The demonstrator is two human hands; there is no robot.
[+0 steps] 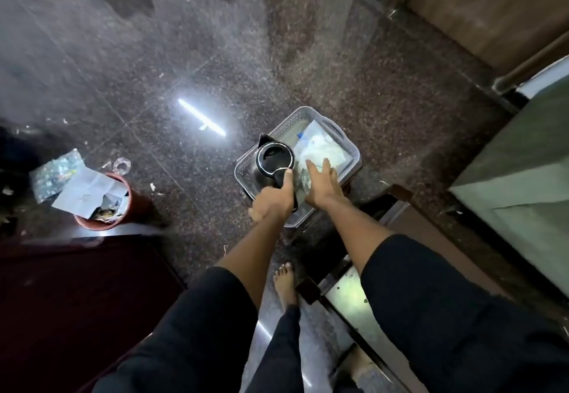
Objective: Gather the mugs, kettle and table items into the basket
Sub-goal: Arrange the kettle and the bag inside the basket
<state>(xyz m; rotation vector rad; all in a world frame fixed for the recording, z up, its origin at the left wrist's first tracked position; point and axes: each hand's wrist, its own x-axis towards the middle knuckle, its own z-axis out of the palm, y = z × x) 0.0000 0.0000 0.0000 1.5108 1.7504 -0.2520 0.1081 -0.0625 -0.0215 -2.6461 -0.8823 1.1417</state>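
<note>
Both hands over basket [345, 137] | left hand [272, 200] grips kettle [272, 162] | right hand [321, 182] flat, maybe touching

Speckled dark floor [154, 78] (glossy) carries a grey basket [351, 152] and red bin [135, 205].

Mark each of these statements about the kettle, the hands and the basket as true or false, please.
1. The left hand grips the black kettle by its handle. True.
2. The right hand holds a mug. False: it lies open over pale bags in the basket.
3. The basket stands on a table. False: it stands on the dark floor.
4. A full red bin stands to the person's left. True.
</note>
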